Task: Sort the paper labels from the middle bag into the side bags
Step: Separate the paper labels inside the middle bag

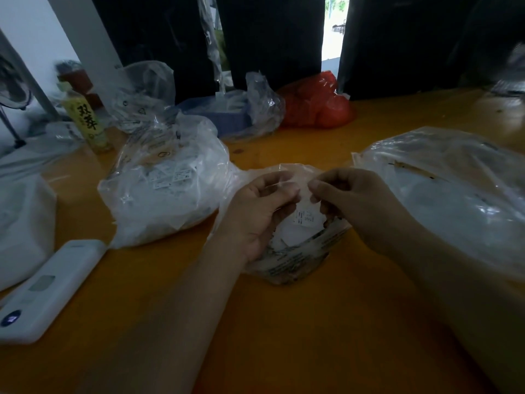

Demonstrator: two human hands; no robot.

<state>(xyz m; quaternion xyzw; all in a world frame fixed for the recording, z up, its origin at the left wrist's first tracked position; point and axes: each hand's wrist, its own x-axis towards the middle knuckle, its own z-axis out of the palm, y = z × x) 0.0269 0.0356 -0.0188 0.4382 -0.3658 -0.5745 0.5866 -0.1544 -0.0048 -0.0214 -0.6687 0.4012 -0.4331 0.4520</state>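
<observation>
A small clear middle bag (295,260) with printed text lies on the orange table, white paper labels (305,218) showing inside its open mouth. My left hand (260,211) and my right hand (350,199) hover over it, fingers curled, both pinching something thin and pale between them, blurred; it looks like a label or the bag's rim. A full clear left bag (167,180) of white labels sits at my left. A wide clear right bag (449,194) lies at my right.
A white remote-like device (48,288) lies at the near left. A yellow-labelled bottle (88,118), more clear bags (142,98), a blue box (224,115) and a red bag (318,103) stand at the back. A white bundle (22,223) sits far left.
</observation>
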